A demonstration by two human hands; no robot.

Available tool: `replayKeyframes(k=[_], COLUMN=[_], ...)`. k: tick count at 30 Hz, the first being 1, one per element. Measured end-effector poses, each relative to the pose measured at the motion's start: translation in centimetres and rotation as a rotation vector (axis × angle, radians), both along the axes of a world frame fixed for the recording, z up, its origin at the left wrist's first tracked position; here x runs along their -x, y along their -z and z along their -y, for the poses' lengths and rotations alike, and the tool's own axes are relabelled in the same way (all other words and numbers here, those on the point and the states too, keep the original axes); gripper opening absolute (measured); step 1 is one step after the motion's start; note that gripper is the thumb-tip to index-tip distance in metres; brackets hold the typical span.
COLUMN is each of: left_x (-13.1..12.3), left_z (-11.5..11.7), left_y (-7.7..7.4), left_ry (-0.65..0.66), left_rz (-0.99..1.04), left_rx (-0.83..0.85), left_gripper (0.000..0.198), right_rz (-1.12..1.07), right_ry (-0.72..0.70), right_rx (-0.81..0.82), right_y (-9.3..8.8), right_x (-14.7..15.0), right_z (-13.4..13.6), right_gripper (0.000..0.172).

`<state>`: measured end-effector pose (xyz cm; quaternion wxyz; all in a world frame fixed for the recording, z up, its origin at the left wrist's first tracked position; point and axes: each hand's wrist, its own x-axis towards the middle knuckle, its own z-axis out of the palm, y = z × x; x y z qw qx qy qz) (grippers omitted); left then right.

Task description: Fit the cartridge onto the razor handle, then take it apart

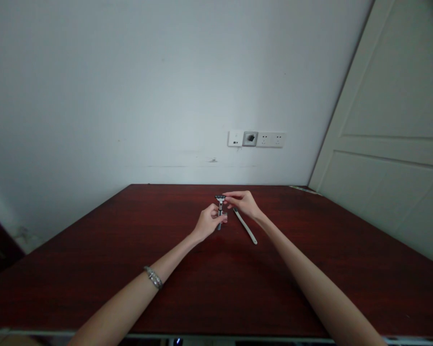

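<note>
My left hand (pixel 208 222) is closed around the handle of a razor (pixel 220 205), which stands upright above the table with its dark, wide head at the top. The thumb and forefinger of my right hand (pixel 244 202) pinch the right end of that head. Just below my right hand, a long, slim, pale handle (pixel 247 228) lies slantwise on the table. Its far end looks dark and is partly behind my fingers, so its kind cannot be made out.
The dark red wooden table (pixel 130 269) reaches back to a white wall (pixel 130 86). Wall sockets (pixel 270 140) sit above its far edge. On the right, a pale panelled door (pixel 389 134) borders the table. A thin pale strip (pixel 305 190) lies at the back right corner.
</note>
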<state>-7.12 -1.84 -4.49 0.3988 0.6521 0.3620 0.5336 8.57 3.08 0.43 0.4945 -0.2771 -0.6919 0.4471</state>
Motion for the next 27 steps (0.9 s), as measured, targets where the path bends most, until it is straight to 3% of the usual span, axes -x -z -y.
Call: replayKeyframes(k=[27], left_x=[0.27], left_z=[0.06], left_y=[0.04], left_ry=[0.018], left_rz=[0.014], left_rx=[0.028], left_gripper=[0.025], right_rz=[0.033], right_ry=[-0.025], right_rx=[-0.065], right_y=[-0.37], right_x=[0.06], right_z=[0.64], right_gripper=[0.027])
